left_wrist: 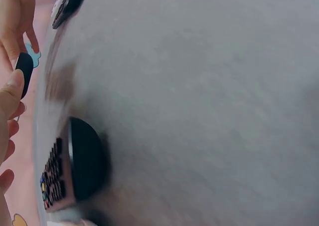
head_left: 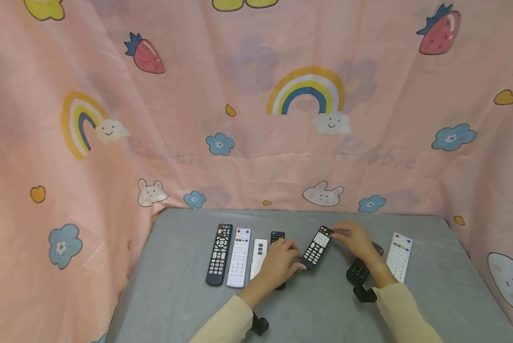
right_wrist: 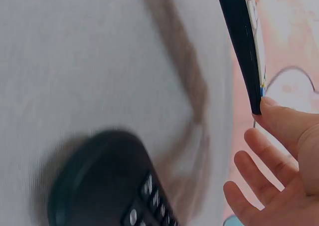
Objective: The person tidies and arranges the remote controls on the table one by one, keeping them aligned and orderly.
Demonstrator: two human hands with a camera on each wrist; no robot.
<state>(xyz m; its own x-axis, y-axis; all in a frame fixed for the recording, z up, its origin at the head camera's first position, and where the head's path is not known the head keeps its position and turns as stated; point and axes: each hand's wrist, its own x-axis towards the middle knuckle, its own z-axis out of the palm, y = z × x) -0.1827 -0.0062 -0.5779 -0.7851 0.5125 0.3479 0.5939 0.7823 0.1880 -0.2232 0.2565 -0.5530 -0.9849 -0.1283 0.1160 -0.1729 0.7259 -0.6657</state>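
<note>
Head view, lower centre: left hand (head_left: 279, 261) and right hand (head_left: 356, 240) pinch a black remote (head_left: 317, 247); I judge this positioning, next needing steady lowering.

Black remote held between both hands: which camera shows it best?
The head view: it shows the held remote nearly whole, from its button side, between left hand and right hand. The left wrist view shows only its dark end; the right wrist view, mostly its dark side edge, cut off at the top.

A curtained nook, pink cartoon cloth (head_left: 256, 143) walling a grey table (head_left: 316, 305).
</note>
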